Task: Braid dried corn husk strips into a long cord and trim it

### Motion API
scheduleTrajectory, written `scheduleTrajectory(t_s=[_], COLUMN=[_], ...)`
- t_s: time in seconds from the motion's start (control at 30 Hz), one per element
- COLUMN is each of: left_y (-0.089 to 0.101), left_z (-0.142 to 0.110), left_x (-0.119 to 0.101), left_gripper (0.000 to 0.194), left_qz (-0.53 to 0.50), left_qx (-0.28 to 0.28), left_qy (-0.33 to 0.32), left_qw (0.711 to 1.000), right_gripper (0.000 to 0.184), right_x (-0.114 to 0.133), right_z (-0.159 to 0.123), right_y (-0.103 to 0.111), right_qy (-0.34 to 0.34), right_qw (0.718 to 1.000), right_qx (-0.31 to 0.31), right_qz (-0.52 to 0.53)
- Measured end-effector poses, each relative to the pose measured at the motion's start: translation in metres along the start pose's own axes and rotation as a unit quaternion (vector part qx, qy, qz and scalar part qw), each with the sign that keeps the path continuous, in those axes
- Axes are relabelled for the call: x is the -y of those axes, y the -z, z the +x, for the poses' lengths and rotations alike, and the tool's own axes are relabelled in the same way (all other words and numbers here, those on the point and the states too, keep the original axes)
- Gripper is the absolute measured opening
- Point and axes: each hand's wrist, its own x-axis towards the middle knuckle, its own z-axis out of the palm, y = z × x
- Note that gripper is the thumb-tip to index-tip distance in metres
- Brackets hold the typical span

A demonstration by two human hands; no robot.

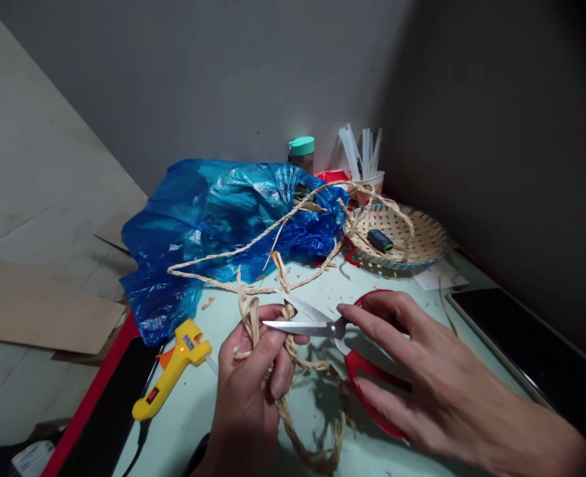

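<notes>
My left hand (257, 371) is closed on a braided straw cord (293, 351), pinching it between thumb and fingers. Loose strands stick up above the fingers. In my right hand (412, 358) is a pair of red-handled scissors (305, 328), its fingers through the loops. The blades are spread, one on either side of a strand end just above my left thumb. More of the braid hangs below my left hand, and a long twisted straw cord (223, 255) loops over the table behind.
A blue plastic bag (213, 205) lies at the back, near a woven basket (426, 232) holding a dark thread spool (379, 240). A cup of glue sticks (372, 180) and a green-lidded jar (302, 152) stand behind. A yellow glue gun (168, 374) lies left, a phone (521, 338) right.
</notes>
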Motion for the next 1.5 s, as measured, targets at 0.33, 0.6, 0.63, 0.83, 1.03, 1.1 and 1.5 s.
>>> scheduleTrajectory(t_s=[0.33,0.6,0.63,0.83,1.03,1.1,1.5], left_y=[-0.003,-0.005,-0.004,-0.005,-0.013,-0.016,-0.026], left_z=[0.001,0.002,0.003,0.003,-0.007,-0.009,-0.012], left_x=[0.0,-0.001,-0.002,0.0,0.008,0.012,0.027], left_gripper=[0.024,0.025,0.025,0.025,0.021,0.022,0.026], left_qz=[0.025,0.006,0.007,0.028,0.071,0.099,0.173], left_qx=[0.001,0.03,0.035,0.051,0.043,0.029,-0.018], left_qy=[0.002,0.029,0.026,0.013,0.01,0.0,-0.021], left_qw=[1.0,0.999,0.999,0.998,0.997,0.995,0.984], right_gripper=[0.04,0.034,0.032,0.027,0.031,0.033,0.049], right_x=[-0.006,-0.004,-0.004,-0.005,-0.009,-0.007,0.005], right_z=[-0.004,-0.004,-0.004,0.003,0.007,0.006,0.006], right_y=[0.0,-0.001,0.0,0.005,-0.003,-0.008,-0.011], right_qy=[0.008,0.043,0.033,-0.196,-0.412,-0.399,-0.379], right_qw=[1.0,0.997,0.998,0.95,0.703,0.669,0.705], right_qx=[0.017,-0.036,-0.036,-0.104,0.041,0.043,0.004], right_qz=[-0.016,-0.053,-0.033,0.219,0.578,0.626,0.599])
